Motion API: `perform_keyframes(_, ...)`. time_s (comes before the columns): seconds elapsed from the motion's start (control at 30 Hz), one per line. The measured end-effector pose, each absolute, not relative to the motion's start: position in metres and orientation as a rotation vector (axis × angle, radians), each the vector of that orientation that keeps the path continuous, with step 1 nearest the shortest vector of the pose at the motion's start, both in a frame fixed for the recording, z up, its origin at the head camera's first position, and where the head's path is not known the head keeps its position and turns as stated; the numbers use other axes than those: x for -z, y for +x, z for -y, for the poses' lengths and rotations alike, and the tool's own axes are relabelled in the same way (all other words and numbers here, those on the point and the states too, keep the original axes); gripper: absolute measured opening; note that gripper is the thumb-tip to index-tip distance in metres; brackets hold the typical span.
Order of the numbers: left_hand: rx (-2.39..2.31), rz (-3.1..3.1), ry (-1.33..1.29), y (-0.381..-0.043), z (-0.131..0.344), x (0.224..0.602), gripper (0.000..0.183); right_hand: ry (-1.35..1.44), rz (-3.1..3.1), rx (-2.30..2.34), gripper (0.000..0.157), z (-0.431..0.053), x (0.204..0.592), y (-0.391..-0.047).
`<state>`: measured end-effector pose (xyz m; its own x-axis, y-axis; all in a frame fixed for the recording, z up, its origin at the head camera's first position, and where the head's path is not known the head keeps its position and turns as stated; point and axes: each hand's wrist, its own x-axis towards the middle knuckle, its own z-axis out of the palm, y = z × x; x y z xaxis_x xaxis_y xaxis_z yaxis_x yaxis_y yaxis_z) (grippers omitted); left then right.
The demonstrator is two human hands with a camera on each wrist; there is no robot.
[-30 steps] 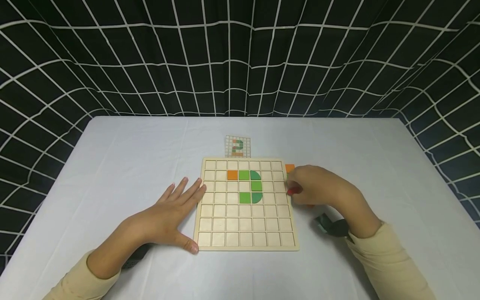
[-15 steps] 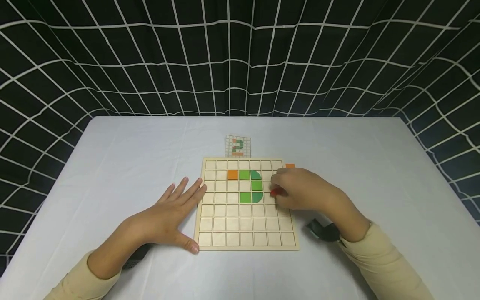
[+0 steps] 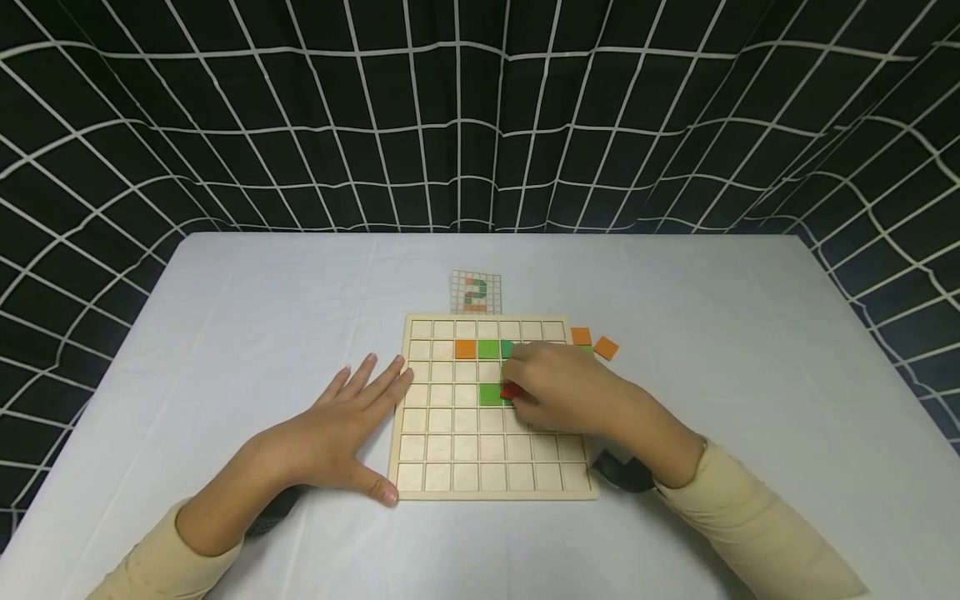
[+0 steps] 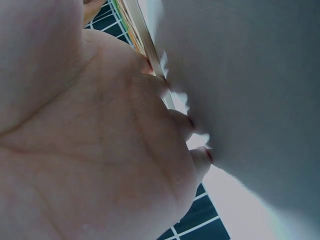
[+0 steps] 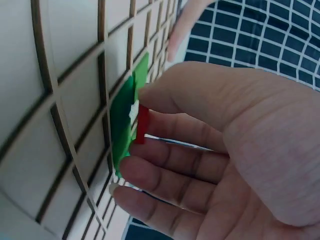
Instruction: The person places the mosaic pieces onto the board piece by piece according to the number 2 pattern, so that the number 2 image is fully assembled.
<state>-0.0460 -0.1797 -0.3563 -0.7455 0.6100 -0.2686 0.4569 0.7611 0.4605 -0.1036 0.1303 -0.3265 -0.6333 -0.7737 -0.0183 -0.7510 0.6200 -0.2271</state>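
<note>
A wooden grid board [image 3: 465, 450] lies flat on the table, with an orange square tile [image 3: 465, 350] and several green pieces in its cells. Between thumb and fingers, my right hand [image 3: 566, 387] pinches a red piece [image 5: 142, 125] over the board. The red piece is just right of a green square tile [image 3: 491, 395] in the head view; its full shape is hidden. My right hand covers part of the green pieces, including a dark green one [image 5: 121, 112]. With fingers spread, my left hand [image 3: 330, 442] touches the board's left edge.
Behind the board lies a small card [image 3: 469, 293] printed with a coloured figure on a grid. Off the board's upper right corner are an orange tile [image 3: 581, 336], a second orange tile [image 3: 606, 347] and a partly hidden green tile [image 3: 587, 350].
My right hand has moved left with the red piece, from beside the board's right edge to above the green pieces. Loose tiles at the right have come into view. The left hand stays put.
</note>
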Motion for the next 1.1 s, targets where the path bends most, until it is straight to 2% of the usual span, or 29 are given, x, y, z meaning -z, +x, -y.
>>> perform_keyframes(0.27, -0.516, -2.555, 0.803, -0.046, 0.18, 0.357, 0.139, -1.405, -2.7, 0.344, 0.017, -0.116, 0.33, -0.102)
perform_keyframes(0.7, -0.514, -2.555, 0.797, -0.046, 0.18, 0.357, 0.139, -1.419, -2.719, 0.324, 0.01, -0.098, 0.336, -0.099)
perform_keyframes(1.1, -0.52, -2.548, 0.785, -0.046, 0.18, 0.356, 0.138, -1.342, -2.757, 0.313, 0.011, -0.083, 0.34, -0.097)
